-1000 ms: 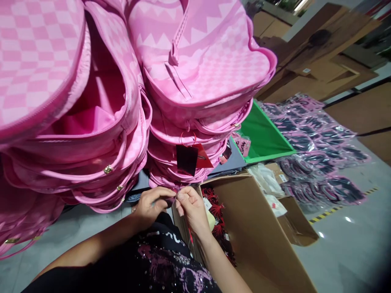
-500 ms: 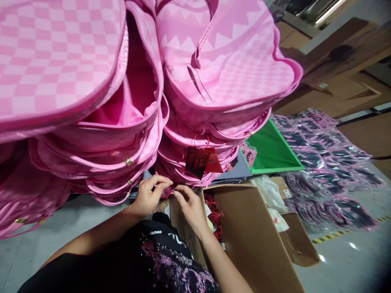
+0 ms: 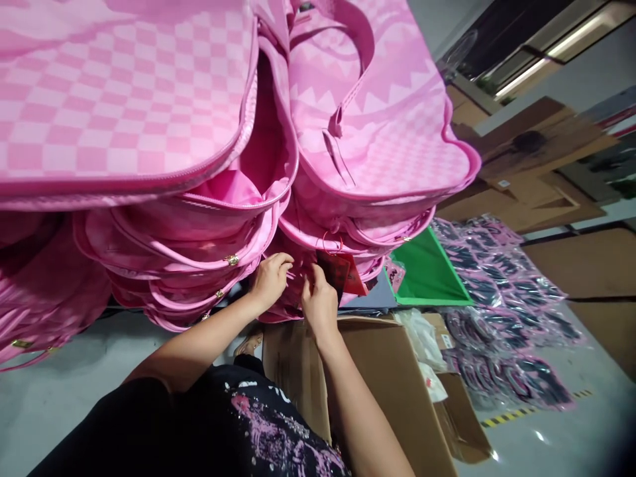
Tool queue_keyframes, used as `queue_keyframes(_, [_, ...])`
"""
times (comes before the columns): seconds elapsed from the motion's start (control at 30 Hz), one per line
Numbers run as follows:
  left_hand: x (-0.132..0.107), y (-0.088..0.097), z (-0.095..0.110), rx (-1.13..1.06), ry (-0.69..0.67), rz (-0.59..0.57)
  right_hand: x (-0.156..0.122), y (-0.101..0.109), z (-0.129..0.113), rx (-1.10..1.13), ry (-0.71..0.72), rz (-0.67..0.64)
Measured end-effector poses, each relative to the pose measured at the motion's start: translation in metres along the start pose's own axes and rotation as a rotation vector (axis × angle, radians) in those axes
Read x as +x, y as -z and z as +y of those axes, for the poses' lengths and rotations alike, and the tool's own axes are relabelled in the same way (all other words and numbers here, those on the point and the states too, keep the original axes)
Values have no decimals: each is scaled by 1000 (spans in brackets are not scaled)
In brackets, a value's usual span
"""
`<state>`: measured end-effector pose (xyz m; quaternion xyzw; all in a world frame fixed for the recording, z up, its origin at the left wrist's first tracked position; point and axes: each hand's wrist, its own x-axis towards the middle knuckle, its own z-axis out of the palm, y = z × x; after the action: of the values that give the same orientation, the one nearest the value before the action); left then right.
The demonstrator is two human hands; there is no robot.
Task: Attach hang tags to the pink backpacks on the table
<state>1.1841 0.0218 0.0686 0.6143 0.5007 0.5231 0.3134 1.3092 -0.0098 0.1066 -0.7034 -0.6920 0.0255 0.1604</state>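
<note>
1. Left hand [image 3: 271, 281]: thumb and fingers are drawn together in front of the lower part of the right-hand stack; whether a thin item lies between the fingertips cannot be told.

2. Right hand [image 3: 319, 305]: fingers are curled, with the tips just beside the black tag [image 3: 336, 270]; whether they grip anything cannot be told. The two hands are near each other but apart.

3. Black tag and red tag [image 3: 355, 277]: these overlap at the front of the right-hand stack, below a red cord loop [image 3: 332, 244].

4. Right-hand stack of pink bags [image 3: 387, 132]: located directly beyond the hands; the top bag bears a checkered and zigzag print, with a strap arching over it.

5. Left-hand stack of pink bags [image 3: 139, 126]: located beside the other; an upper bag gapes open, and gold-coloured fittings [image 3: 232, 260] show on the piping below.

6. Cardboard box [image 3: 392, 384]: open, partly behind the right forearm.

7. Green container [image 3: 430, 268]: to the right of the stacks, with a small pink package [image 3: 395, 273] at its near left side.

8. Plastic-wrapped pink and dark items [image 3: 497, 265]: arranged in rows farther right, near yellow-and-black floor tape [image 3: 507, 417].
</note>
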Motion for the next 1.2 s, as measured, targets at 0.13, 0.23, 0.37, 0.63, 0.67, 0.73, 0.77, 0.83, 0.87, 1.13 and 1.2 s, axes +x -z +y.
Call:
queue_keyframes(0.13, [14,-10,-3,21,-2,-36,13,-6,2,-69,-33,0])
queue_keyframes(0.23, [21,-15,-7,-136,117,-69,20,-9,5,-40,-32,40])
queue_keyframes(0.37, [25,-8,-8,-236,173,-189,19,-9,8,228,92,238])
queue_keyframes(0.63, [2,24,6,10,-43,-396,12,-2,-5,925,-53,444])
queue_keyframes(0.67, [-3,27,6,16,-47,-397,12,-1,-7,986,-72,429])
queue_keyframes(0.73, [-12,30,3,-37,-30,-403,13,2,-10,1074,-85,389])
queue_keyframes(0.77, [-16,30,1,-95,-9,-409,14,3,-10,1107,-87,361])
queue_keyframes(0.83, [-24,29,-2,-228,35,-410,15,4,-10,1157,-76,315])
queue_keyframes(0.87, [-27,28,-4,-281,52,-394,15,5,-9,1167,-64,304])
queue_keyframes(1.13, [-31,17,-12,-213,-76,29,22,11,8,712,241,106])
queue_keyframes(1.2, [-27,17,-10,-85,-237,1,27,16,10,585,346,44])
